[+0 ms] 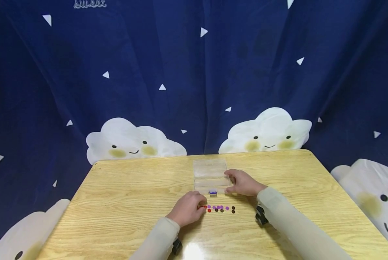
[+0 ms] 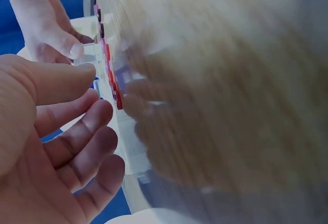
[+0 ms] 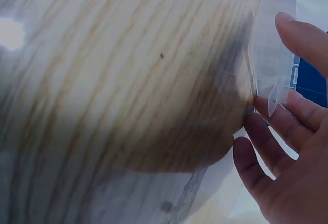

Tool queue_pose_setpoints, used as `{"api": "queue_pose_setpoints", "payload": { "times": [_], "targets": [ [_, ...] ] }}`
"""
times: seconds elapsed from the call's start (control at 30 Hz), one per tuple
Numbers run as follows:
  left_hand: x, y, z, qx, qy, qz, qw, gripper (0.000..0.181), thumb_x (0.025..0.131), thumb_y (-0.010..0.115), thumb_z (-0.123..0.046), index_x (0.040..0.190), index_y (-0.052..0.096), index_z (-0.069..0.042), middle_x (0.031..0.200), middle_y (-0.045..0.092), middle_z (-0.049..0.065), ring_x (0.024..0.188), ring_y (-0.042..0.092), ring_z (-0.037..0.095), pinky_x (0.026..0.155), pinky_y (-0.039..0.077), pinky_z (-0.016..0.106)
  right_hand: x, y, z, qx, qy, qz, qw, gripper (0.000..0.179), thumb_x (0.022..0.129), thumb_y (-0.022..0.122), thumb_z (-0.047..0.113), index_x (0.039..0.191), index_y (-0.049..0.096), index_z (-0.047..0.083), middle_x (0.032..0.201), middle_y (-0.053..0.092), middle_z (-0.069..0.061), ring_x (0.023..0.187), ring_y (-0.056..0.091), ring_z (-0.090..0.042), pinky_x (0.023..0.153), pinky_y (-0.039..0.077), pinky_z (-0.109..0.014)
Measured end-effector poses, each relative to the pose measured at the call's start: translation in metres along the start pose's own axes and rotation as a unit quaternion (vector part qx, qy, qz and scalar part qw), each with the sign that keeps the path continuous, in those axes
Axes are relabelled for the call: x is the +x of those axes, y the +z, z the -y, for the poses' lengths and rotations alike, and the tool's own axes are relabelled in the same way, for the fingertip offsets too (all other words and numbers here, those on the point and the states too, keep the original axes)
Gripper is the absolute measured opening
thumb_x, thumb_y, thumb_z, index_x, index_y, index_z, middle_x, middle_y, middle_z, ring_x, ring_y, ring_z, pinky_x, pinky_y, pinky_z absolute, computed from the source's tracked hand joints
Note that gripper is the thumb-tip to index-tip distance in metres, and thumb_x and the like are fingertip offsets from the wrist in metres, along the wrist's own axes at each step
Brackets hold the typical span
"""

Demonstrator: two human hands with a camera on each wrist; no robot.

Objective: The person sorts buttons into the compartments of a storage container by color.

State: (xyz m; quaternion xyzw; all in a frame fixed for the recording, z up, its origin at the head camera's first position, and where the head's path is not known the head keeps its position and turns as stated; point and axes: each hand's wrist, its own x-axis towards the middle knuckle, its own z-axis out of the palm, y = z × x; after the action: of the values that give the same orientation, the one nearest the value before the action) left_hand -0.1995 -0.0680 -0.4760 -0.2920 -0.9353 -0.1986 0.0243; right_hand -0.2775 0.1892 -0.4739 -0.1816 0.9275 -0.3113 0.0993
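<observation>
Head view puts a loose band of small red discs (image 1: pixel 209 210), purple discs (image 1: pixel 227 208) and black discs (image 1: pixel 233 211) on the wooden table (image 1: pixel 132 202), about midway between its left and right edges; the red lie at the band's left end, and the 4 black run from its middle to its right end. Just beyond them, toward the table's far edge, sits a clear box (image 1: pixel 201 188), its lid (image 1: pixel 210 168) laid back and a blue latch (image 1: pixel 213 193) on the near wall.

The step in hand looks like picking up discs while the box is steadied; the next move seems to call for a fine pinch on a red disc, clear of its neighbours.

At the band's left end, the left hand (image 1: pixel 188 207) has its fingers bent, the thumb a little apart from them; nothing shows between, though the steep wrist angle makes contact with the nearest red disc hard to judge. The right hand (image 1: pixel 244 183) clasps the box's right end, thumb toward the near corner, fingers toward the far side.

Past the table's far edge hangs a dark blue curtain (image 1: pixel 181 54), with 2 smiling clouds (image 1: pixel 130 133) between the far corners.
</observation>
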Motion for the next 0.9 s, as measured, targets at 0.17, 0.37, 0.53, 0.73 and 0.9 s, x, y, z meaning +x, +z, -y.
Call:
{"api": "queue_pose_setpoints", "payload": {
  "times": [0.17, 0.37, 0.53, 0.73, 0.9],
  "targets": [
    [0.0023, 0.0016, 0.0009, 0.012, -0.006, 0.008, 0.9999, 0.014, 0.085, 0.072, -0.014, 0.097, 0.076, -0.015, 0.083, 0.064, -0.006, 0.075, 0.051, 0.004, 0.065, 0.047, 0.017, -0.0005, 0.0002, 0.0004, -0.001, 0.002, 0.001, 1.0, 0.071, 0.079, 0.083, 0.024, 0.139, 0.051, 0.0, 0.128, 0.063, -0.017, 0.109, 0.06, -0.027, 0.095, 0.051, -0.048],
    [0.0046, 0.0033, 0.0006, 0.022, -0.003, 0.007, 0.9997, 0.012, 0.086, 0.072, -0.015, 0.096, 0.078, -0.016, 0.087, 0.068, -0.005, 0.079, 0.056, 0.007, 0.068, 0.05, 0.018, -0.0015, -0.0002, 0.0036, -0.001, 0.008, 0.002, 1.0, 0.072, 0.08, 0.083, 0.023, 0.14, 0.05, 0.001, 0.132, 0.061, -0.018, 0.115, 0.06, -0.031, 0.098, 0.05, -0.05],
    [0.0055, 0.0024, -0.0007, 0.024, 0.001, 0.008, 0.9997, 0.01, 0.084, 0.073, -0.012, 0.093, 0.078, -0.016, 0.086, 0.067, -0.005, 0.079, 0.057, 0.008, 0.069, 0.051, 0.019, -0.0023, -0.0016, 0.0038, 0.001, 0.005, 0.002, 1.0, 0.071, 0.08, 0.082, 0.022, 0.139, 0.05, 0.0, 0.13, 0.062, -0.018, 0.112, 0.06, -0.03, 0.097, 0.05, -0.049],
    [0.0065, 0.0014, -0.0007, 0.037, 0.007, 0.009, 0.9993, 0.007, 0.084, 0.075, -0.014, 0.089, 0.078, -0.017, 0.083, 0.067, -0.006, 0.078, 0.057, 0.009, 0.067, 0.049, 0.02, -0.0024, -0.0011, 0.0031, 0.002, 0.0, 0.001, 1.0, 0.07, 0.079, 0.083, 0.022, 0.137, 0.052, 0.0, 0.126, 0.063, -0.017, 0.107, 0.06, -0.026, 0.094, 0.05, -0.048],
    [0.0089, 0.0021, 0.0012, 0.049, 0.017, 0.001, 0.9987, 0.006, 0.084, 0.076, -0.015, 0.086, 0.077, -0.02, 0.08, 0.066, -0.007, 0.077, 0.057, 0.01, 0.065, 0.047, 0.021, -0.0025, -0.0024, 0.0038, 0.002, -0.002, 0.001, 1.0, 0.069, 0.079, 0.083, 0.021, 0.136, 0.052, -0.001, 0.127, 0.063, -0.017, 0.108, 0.06, -0.027, 0.096, 0.05, -0.049]
  ]
}}
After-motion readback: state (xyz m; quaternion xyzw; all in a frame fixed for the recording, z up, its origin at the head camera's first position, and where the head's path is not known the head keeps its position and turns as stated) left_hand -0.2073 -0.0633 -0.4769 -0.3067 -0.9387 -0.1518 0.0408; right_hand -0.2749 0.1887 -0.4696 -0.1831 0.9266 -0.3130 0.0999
